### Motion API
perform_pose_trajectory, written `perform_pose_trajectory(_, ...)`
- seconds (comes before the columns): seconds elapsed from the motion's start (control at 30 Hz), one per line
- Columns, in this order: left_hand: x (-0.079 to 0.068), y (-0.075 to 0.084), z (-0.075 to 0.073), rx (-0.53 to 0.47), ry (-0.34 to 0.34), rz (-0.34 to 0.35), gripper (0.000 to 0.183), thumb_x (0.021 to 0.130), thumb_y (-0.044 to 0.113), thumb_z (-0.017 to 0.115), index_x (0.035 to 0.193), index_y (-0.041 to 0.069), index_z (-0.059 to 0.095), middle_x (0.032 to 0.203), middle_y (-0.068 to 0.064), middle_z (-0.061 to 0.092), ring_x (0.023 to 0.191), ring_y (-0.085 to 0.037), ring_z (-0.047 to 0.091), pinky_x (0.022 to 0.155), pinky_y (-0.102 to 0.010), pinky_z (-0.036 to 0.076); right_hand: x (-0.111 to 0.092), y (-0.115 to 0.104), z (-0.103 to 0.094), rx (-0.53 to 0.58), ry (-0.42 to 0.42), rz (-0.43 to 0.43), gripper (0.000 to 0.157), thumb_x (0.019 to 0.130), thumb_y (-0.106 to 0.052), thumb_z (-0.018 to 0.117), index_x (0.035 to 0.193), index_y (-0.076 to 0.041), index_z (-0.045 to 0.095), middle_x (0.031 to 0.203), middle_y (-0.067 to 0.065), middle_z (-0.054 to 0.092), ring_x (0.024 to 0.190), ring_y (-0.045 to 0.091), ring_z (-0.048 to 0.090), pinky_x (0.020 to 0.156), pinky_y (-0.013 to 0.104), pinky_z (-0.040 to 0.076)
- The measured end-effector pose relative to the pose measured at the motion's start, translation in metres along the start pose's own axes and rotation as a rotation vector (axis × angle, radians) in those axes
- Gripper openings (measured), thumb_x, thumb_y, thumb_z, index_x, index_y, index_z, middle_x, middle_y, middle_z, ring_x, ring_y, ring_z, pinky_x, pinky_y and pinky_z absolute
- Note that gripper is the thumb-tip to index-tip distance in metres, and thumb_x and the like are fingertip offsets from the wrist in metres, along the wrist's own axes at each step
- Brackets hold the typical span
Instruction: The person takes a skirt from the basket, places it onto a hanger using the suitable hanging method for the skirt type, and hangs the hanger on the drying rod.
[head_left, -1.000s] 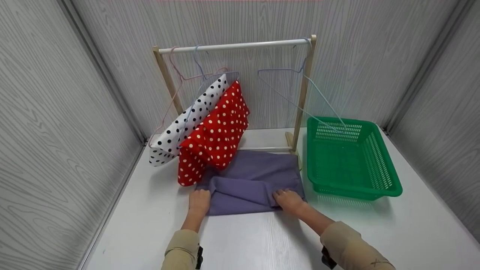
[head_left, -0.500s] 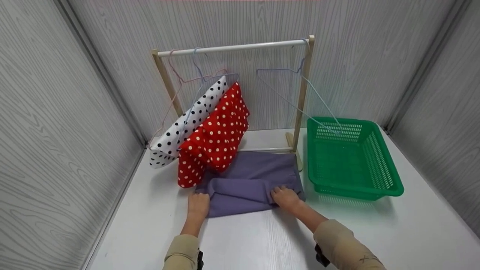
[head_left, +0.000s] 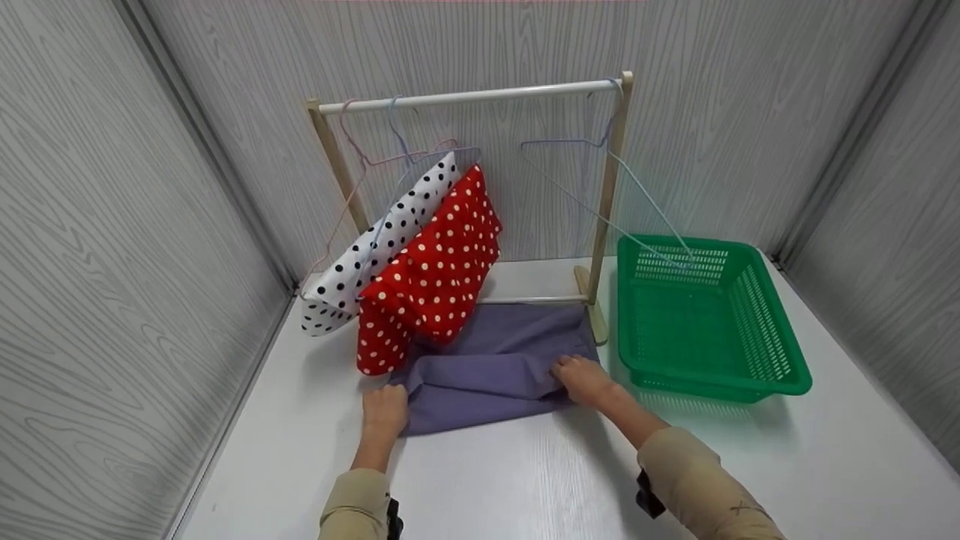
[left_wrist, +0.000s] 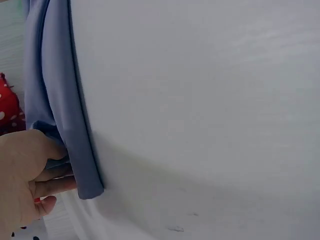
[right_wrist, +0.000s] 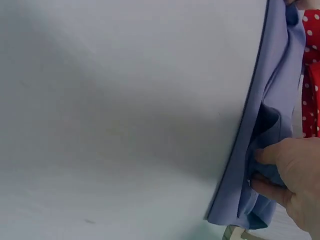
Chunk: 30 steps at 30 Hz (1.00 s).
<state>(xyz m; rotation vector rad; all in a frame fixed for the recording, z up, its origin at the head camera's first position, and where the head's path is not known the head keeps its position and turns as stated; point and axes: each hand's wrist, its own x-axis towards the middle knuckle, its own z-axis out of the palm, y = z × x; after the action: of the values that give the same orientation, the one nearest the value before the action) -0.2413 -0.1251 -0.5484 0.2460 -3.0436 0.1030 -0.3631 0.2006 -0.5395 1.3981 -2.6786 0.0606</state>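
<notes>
A purple cloth point(head_left: 480, 412) lies on the table with a raised fold running across its middle. My left hand point(head_left: 385, 409) holds its left side; in the left wrist view, the fingers point(left_wrist: 52, 185) reach into the fold beside the cloth's corner. At the opposite side my right hand point(head_left: 583, 379) pinches the fold's right end. Thumb and finger bunch the purple fabric point(right_wrist: 252, 125) in the right wrist view. A red cloth with white dots point(head_left: 439, 262) hangs over the purple cloth's left back part.
A white-barred wooden rack point(head_left: 480, 96) stands at the back. On it hang a white cloth with black dots point(head_left: 375, 244), the red cloth and a bare blue hanger point(head_left: 562, 141). A green basket point(head_left: 690, 322) sits at the right, under the bare hanger's lower end.
My left hand has shifted a little left and my right hand slightly up and away. The fold between them looks wider and the purple cloth's right side has drawn inward.
</notes>
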Motion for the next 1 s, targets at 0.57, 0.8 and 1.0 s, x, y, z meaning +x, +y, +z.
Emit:
perform_pose_trajectory(0.57, -0.036, -0.039, -0.04, 0.075, 0.055, 0.116, 0.017, 0.07, 0.003, 0.067, 0.057, 0.005, 0.057, 0.054, -0.009, 0.054, 0.053, -0.024, 0.05, 0.066, -0.045, 0.04, -0.047, -0.006, -0.057, -0.046, -0.083, 0.017, 0.01, 0.075, -0.002, 0.069, 0.067, -0.006, 0.064, 0.063, 0.01, 0.055, 0.056, 0.025, 0.056, 0.048, 0.038, 0.047)
perform_pose_trajectory(0.8, -0.054, -0.022, -0.013, 0.075, -0.073, 0.262, 0.005, 0.069, 0.003, 0.065, 0.065, 0.002, 0.063, 0.062, -0.012, 0.058, 0.063, -0.027, 0.055, 0.072, -0.046, 0.041, -0.066, -0.028, -0.022, -0.198, -0.188, -0.081, 0.017, 0.07, -0.01, 0.07, 0.06, -0.009, 0.056, 0.059, 0.007, 0.053, 0.054, 0.022, 0.054, 0.047, 0.036, 0.046)
perform_pose_trajectory(1.0, -0.049, -0.015, -0.01, 0.147, -0.088, 0.259, 0.007, 0.07, 0.007, 0.063, 0.063, 0.006, 0.06, 0.063, -0.01, 0.057, 0.066, -0.028, 0.055, 0.076, -0.048, 0.039, -0.067, -0.03, -0.008, -0.235, -0.086, -0.101, 0.023, 0.069, -0.012, 0.073, 0.057, -0.01, 0.054, 0.055, 0.005, 0.051, 0.05, 0.02, 0.052, 0.044, 0.034, 0.045)
